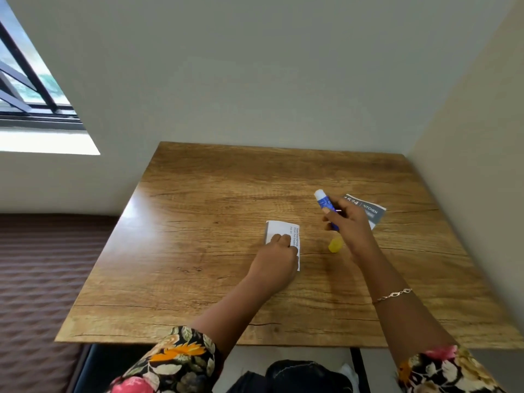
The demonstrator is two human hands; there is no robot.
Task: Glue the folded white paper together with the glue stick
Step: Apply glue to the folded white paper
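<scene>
A folded white paper (279, 228) with a strip of small print lies flat near the middle of the wooden table (198, 251). My left hand (276, 258) presses down on it with curled fingers, covering its near half. My right hand (350, 222) grips a blue glue stick (324, 200), uncapped, with its white tip pointing up and to the left, raised above the table to the right of the paper. The yellow cap (335, 245) lies on the table between the paper and my right wrist.
A grey and white printed card (371, 212) lies behind my right hand. Walls close in the table at the back and right. A brown ribbed surface (42, 279) sits lower on the left, and a window (25, 89) is at the upper left.
</scene>
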